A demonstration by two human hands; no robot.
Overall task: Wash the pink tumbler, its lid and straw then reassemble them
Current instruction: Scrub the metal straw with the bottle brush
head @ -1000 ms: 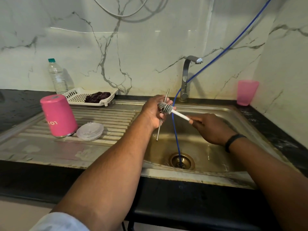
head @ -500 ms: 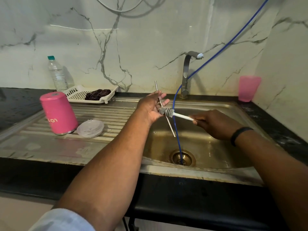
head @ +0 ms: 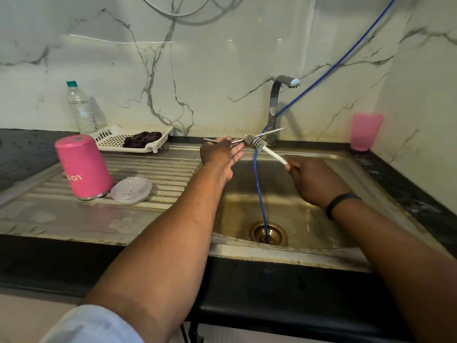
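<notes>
The pink tumbler stands upside down on the steel drainboard, with its clear lid lying flat beside it on the right. Over the left rim of the sink, my left hand pinches a thin metal straw, which lies almost level and points toward the tap. My right hand grips the white handle of a small bristle brush. The brush head touches the straw just right of my left fingers.
A steel tap stands behind the sink basin, and a blue hose runs down into the drain. A pink cup sits at the back right. A water bottle and a white tray holding a dark cloth stand at the back left.
The straw has swung from nearly upright to almost level in my left hand. Both hands and the brush have shifted up toward the tap.
</notes>
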